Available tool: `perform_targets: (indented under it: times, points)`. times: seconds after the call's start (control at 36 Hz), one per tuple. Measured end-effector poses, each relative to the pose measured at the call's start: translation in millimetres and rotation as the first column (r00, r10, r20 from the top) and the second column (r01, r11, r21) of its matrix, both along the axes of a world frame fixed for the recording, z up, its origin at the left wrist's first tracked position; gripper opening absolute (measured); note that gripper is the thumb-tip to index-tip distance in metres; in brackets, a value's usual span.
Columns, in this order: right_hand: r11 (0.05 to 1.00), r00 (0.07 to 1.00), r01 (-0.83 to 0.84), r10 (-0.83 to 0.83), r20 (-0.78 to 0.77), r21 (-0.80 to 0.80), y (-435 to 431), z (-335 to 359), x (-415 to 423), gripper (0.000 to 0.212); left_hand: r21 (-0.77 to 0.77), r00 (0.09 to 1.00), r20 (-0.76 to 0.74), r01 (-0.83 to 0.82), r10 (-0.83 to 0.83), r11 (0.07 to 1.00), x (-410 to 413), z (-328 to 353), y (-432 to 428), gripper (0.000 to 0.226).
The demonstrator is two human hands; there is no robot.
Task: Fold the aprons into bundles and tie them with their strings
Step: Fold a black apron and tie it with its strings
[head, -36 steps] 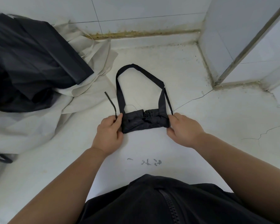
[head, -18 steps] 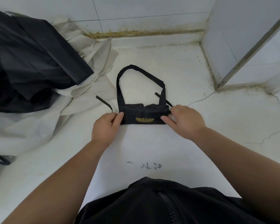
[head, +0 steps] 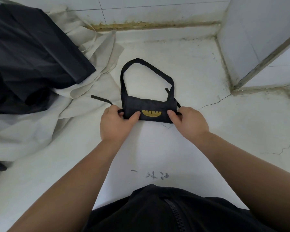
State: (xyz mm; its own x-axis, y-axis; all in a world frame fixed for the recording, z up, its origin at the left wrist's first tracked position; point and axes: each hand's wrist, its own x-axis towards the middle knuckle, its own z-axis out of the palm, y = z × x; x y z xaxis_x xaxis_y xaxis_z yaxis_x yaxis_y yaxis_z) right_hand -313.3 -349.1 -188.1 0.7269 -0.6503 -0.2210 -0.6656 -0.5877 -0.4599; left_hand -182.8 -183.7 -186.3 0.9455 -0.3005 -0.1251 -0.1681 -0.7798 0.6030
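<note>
One folded black apron bundle (head: 149,106) lies flat on the white surface (head: 208,148), its single gold print (head: 151,113) facing up. One neck loop (head: 141,64) arches out from the bundle's far edge. Two strings show: the left string (head: 100,99) trails away from the bundle's left end, and the right string (head: 178,104) pokes out at its right end. Two hands hold the bundle, one at each end. The left hand (head: 115,124) pinches the left end, thumb laid on top and fingers curled at the edge. The right hand (head: 189,122) pinches the right end the same way, thumb on top beside the print. Far left of the bundle sits one heap of black cloth (head: 32,56) on a crumpled white sheet (head: 40,128). Nearer the person than the bundle are a few dark scribbles (head: 156,175) and a black zipped garment (head: 166,211).
</note>
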Motion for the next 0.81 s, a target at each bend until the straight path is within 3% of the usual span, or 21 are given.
perform_targets:
  times: [0.14,0.28,0.39,0.56,0.81]
  points:
    - [0.985,0.985,0.128,-0.140,0.099,0.118,-0.6,11.0,3.7,0.049,-0.046,0.998,-0.014,-0.057,0.057,0.997,-0.1,12.9,-10.8,0.055]
    - [0.968,0.980,0.144,-0.168,0.105,0.204,4.2,16.9,10.0,0.043,-0.139,0.950,-0.240,-0.235,0.197,0.962,-0.3,17.9,-18.6,0.059]
    - [0.953,0.978,0.142,-0.176,0.111,0.266,6.2,16.7,11.6,0.040,-0.250,0.886,-0.407,-0.343,0.223,0.906,-3.1,17.5,-16.4,0.037]
    - [0.947,0.974,0.128,-0.176,0.141,0.294,11.2,18.9,9.2,0.039,-0.164,0.907,-0.342,-0.316,0.247,0.934,-6.4,18.4,-19.0,0.070]
    - [0.956,0.981,0.129,-0.163,0.108,0.264,13.4,20.3,5.7,0.038,-0.131,0.960,-0.226,-0.196,0.164,0.972,-9.4,16.6,-19.9,0.074]
